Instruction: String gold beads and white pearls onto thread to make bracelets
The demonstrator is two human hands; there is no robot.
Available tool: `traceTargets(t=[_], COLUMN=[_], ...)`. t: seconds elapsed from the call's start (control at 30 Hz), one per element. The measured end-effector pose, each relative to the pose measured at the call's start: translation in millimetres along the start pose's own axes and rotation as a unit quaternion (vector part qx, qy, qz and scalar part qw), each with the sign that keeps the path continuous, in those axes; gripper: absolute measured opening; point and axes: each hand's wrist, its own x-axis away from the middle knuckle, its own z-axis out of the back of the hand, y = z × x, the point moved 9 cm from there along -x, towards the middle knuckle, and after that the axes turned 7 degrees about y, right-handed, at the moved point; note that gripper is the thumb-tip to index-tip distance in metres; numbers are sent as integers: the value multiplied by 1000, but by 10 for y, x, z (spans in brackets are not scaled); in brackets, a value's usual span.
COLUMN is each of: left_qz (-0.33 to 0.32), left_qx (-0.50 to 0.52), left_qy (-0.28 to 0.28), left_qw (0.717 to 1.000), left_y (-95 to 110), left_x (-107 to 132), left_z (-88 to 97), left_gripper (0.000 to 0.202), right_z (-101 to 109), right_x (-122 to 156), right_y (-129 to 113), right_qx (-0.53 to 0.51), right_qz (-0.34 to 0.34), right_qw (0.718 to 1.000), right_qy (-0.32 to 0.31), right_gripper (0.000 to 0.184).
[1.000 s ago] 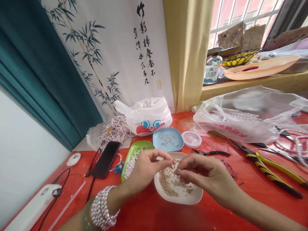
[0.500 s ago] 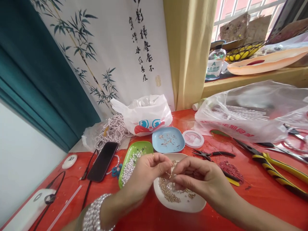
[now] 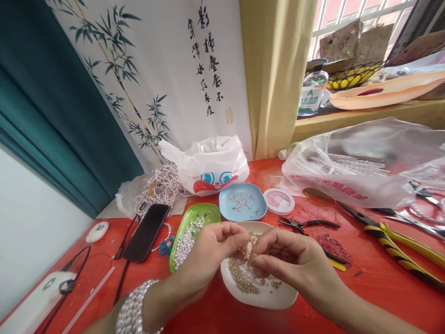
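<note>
My left hand [image 3: 212, 248] and my right hand [image 3: 290, 262] meet above a white dish [image 3: 278, 297] that holds several small gold beads. Both hands pinch a small pale bead piece [image 3: 249, 250] between their fingertips, thumbs and forefingers closed. A stack of pearl bracelets [image 3: 134, 311] circles my left wrist. Just left of my left hand lies a green dish [image 3: 205, 212] with white pearls. Behind the hands sits a blue dish [image 3: 229, 197] with small metal findings.
On the red table [image 3: 375, 278] lie yellow-handled pliers [image 3: 399, 241], small black pliers [image 3: 306, 224], a round thread spool [image 3: 278, 200], a black phone [image 3: 146, 226], pearl strands [image 3: 160, 185] and two plastic bags [image 3: 208, 162]. A windowsill with a basket is at the back right.
Both hands have drawn a little closer together over the white dish, fingertips now touching round the small piece. The view shifted slightly; nothing else on the table moved.
</note>
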Motion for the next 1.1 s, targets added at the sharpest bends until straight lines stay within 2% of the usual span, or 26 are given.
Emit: traceTargets(t=[0.43,0.77,1.0,1.1], left_qz=[4,10,10,7], left_qx=[20,16,20,24], left_qy=[-12,-13,-12,-13], left_qw=[1000,1000,1000,1000], left_y=[-24,-32,-31,-21], left_x=[17,16,37,37], left_z=[-12,-18,-23,-18], left_gripper=[20,20,18,15], right_z=[16,-19,-21,11], right_x=[-11,-15,-21,-9], right_y=[-34,-14,-53,-114], right_qx=[5,-16,-12,16], right_qz=[19,3,30,69], right_qw=[1000,1000,999,997], right_qy=[13,2,4,27], right_gripper=[17,16,12,7])
